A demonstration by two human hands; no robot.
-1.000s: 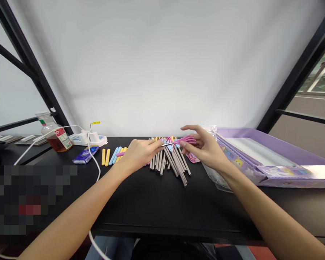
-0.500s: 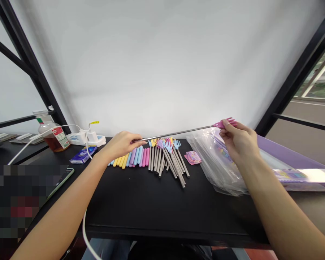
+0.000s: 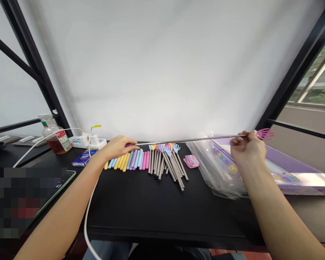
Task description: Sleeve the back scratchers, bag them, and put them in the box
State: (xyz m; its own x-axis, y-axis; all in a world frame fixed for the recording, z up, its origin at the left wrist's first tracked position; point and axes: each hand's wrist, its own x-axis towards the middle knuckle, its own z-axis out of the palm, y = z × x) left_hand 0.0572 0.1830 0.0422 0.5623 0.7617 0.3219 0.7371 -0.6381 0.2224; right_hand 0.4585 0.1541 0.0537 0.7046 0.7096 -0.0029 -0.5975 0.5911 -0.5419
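A telescopic back scratcher (image 3: 184, 140) with a pink claw-shaped head is stretched long between my two hands, nearly level above the table. My left hand (image 3: 121, 146) is closed round its handle end, and the handle itself is mostly hidden in the fingers. Just below the pink head, my right hand (image 3: 248, 144) pinches the rod. Under the rod lies a pile of metal scratcher rods (image 3: 168, 162) with blue, yellow, purple and pink claw heads. Left of the pile, a row of pastel handles (image 3: 127, 160) lies side by side, partly behind my left hand.
Pink cards (image 3: 191, 161) lie stacked right of the pile. Clear plastic bags (image 3: 219, 173) and a purple box (image 3: 300, 159) are at the right. Leftward stand a bottle (image 3: 55, 135), a power strip (image 3: 79, 141), a blue packet (image 3: 83, 157) and a phone (image 3: 61, 186); a white cable (image 3: 86, 224) hangs over the edge.
My right hand has moved right, drawing the rod out longer. The pink head now sticks out past my fingers. My left hand stays closed on the handle end.
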